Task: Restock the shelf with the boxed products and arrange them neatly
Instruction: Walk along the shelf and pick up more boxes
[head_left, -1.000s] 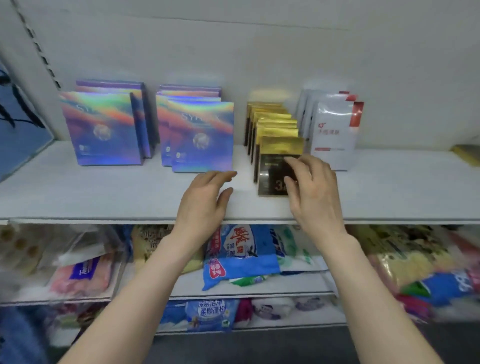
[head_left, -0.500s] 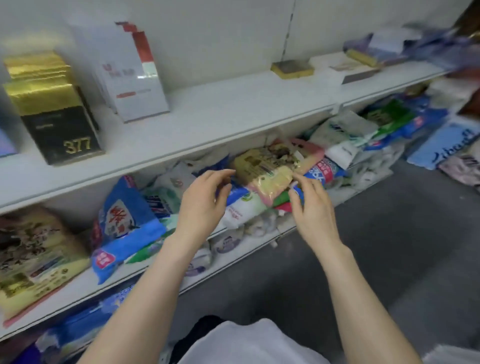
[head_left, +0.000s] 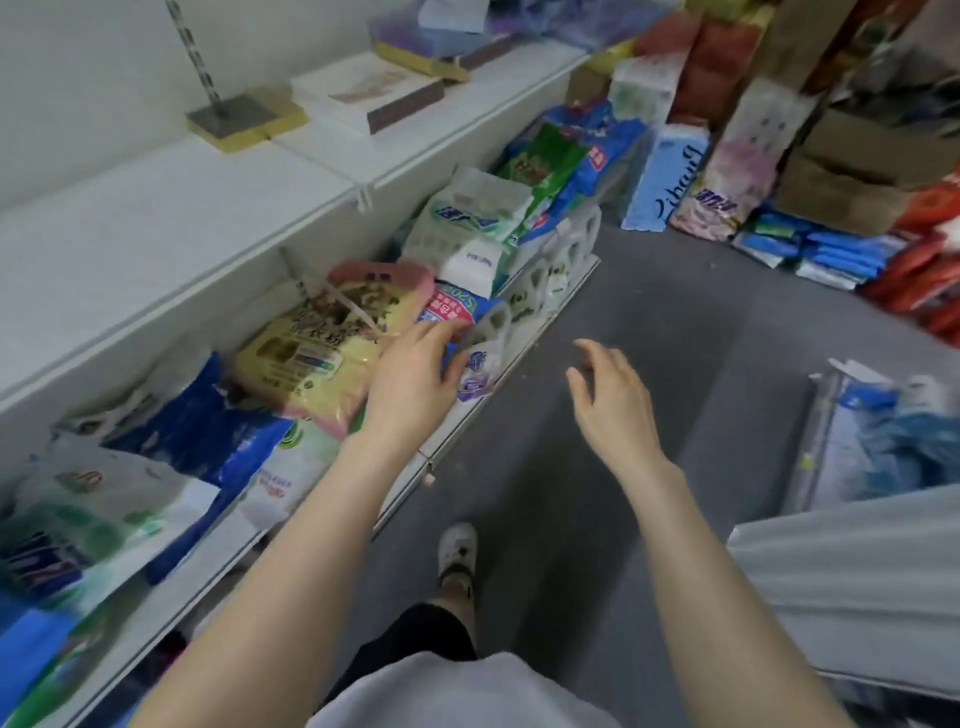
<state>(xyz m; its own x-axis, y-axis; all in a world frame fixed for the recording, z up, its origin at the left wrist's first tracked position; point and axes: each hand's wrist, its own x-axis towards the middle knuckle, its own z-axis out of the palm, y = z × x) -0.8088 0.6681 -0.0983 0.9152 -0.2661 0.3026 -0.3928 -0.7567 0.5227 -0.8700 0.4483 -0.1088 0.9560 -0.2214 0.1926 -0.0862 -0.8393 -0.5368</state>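
On the white upper shelf (head_left: 156, 234), further along to the right, several boxed products lie flat: a gold-edged box (head_left: 244, 120), a white box with a brown edge (head_left: 369, 96), and a purple and gold stack (head_left: 426, 44). My left hand (head_left: 415, 379) hovers with relaxed fingers in front of the bagged goods on the lower shelf, holding nothing. Over the grey floor my right hand (head_left: 613, 400) is open and empty. The standing gold, white and holographic boxes are out of view.
Bags of goods crowd the lower shelf, among them a yellow and pink pack (head_left: 322, 343). Tissue packs, tall bags and cardboard boxes (head_left: 852, 171) pile up at the far right. A plastic-wrapped bundle (head_left: 883, 436) lies right. My foot (head_left: 457, 551) stands on the grey floor.
My view has swung right and down, away from the standing boxes. My right hand has left the gold and black box, and both hands have dropped below the upper shelf, empty.
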